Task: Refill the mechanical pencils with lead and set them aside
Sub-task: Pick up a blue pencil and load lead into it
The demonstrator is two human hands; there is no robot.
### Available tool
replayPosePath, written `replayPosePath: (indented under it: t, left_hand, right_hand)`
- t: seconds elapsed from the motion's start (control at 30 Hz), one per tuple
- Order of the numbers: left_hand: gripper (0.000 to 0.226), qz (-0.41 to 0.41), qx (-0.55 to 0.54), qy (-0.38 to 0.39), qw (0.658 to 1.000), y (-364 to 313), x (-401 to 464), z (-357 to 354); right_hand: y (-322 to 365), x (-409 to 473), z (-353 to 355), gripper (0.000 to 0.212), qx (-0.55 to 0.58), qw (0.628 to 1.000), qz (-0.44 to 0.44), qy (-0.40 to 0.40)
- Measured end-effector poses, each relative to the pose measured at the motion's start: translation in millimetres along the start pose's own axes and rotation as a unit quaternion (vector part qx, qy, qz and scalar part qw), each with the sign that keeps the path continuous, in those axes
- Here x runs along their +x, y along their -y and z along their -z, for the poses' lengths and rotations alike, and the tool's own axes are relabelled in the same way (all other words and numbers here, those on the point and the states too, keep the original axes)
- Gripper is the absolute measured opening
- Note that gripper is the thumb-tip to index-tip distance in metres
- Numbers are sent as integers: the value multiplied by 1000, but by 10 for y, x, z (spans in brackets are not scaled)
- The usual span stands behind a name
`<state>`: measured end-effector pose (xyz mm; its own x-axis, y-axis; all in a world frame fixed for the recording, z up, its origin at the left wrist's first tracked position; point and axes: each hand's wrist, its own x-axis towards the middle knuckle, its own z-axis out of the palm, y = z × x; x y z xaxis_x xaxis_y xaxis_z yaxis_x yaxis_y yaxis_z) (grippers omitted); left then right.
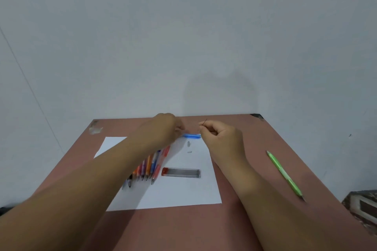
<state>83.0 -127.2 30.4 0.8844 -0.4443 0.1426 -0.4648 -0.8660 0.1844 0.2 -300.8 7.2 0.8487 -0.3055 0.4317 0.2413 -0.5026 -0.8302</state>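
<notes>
risk: thin dark lead stick (205, 122) likely snaps or misses the barrel if pushed in at an angle | right hand (219, 135) raised, fingers pinching lead | left hand (166, 128) fingers curled round translucent blue mechanical pencil (192, 135), held level above white paper sheet (183, 191) on counter (255, 161) | green mechanical pencil (284, 175) lies well apart, right

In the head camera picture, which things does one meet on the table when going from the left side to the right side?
Row of coloured pencils → lead case → right hand, pinching a thin lead → green pencil. The left hand and the blue pencil overlap these in the order, so I leave them out.
</notes>
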Motion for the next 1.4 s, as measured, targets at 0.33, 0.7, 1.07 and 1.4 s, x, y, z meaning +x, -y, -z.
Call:
replayPosePath:
  t: [0.33,0.7,1.07,1.4]
  left_hand:
    - [17,2,10,-30,999,121,7,-114]
    - [29,34,-174,-216,960,161,-439,-50]
    - [23,-48,-225,-299,926,215,-627,-185]
    - [23,-115,-199,-302,925,188,-606,-210]
  right_hand:
    - [-10,54,18,10,39,999,-18,-24]
    - [66,-33,5,8,82,996,43,-9]
    - [176,-220,-30,12,176,975,132,32]
    - [205,-270,-96,13,183,950,251,19]
